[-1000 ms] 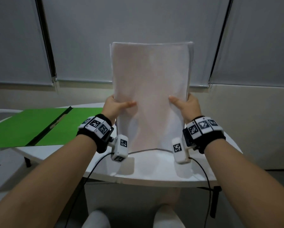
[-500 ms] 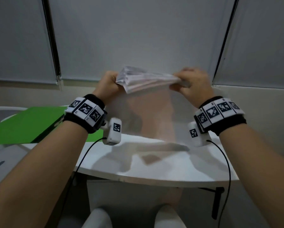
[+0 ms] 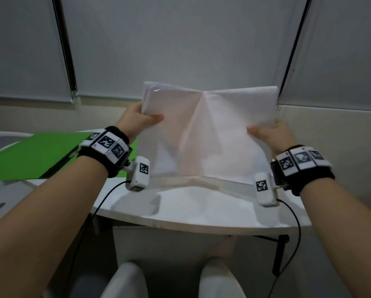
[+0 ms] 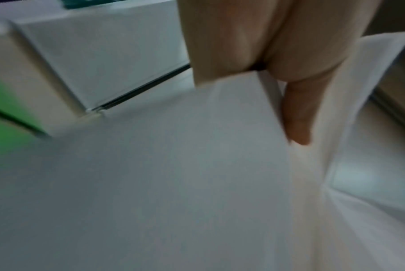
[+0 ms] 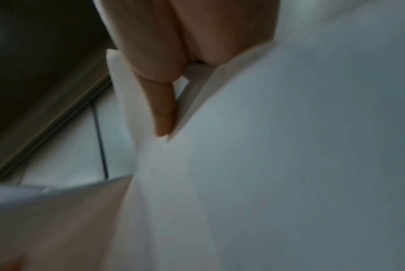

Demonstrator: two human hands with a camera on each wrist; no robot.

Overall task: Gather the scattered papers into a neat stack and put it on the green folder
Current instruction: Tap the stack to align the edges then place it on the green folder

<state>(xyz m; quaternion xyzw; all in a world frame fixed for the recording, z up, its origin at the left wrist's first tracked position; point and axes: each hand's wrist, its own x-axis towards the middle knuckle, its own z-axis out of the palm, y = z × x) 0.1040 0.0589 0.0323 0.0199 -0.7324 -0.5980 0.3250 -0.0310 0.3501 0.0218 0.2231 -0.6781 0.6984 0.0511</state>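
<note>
1. The bench (image 3: 201, 214) is white and curved.
2. The folder (image 3: 29, 155) lies open at its left end.
3. The papers (image 3: 208, 134) stand on edge on the bench, right of the folder.
4. The left hand (image 3: 135, 121) and right hand (image 3: 270, 134) pinch the stack's sides, thumbs in front.

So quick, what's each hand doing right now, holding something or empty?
Left hand: grips the left edge of the paper stack, thumb in front.
Right hand: grips the stack's right edge, thumb in front.
</note>
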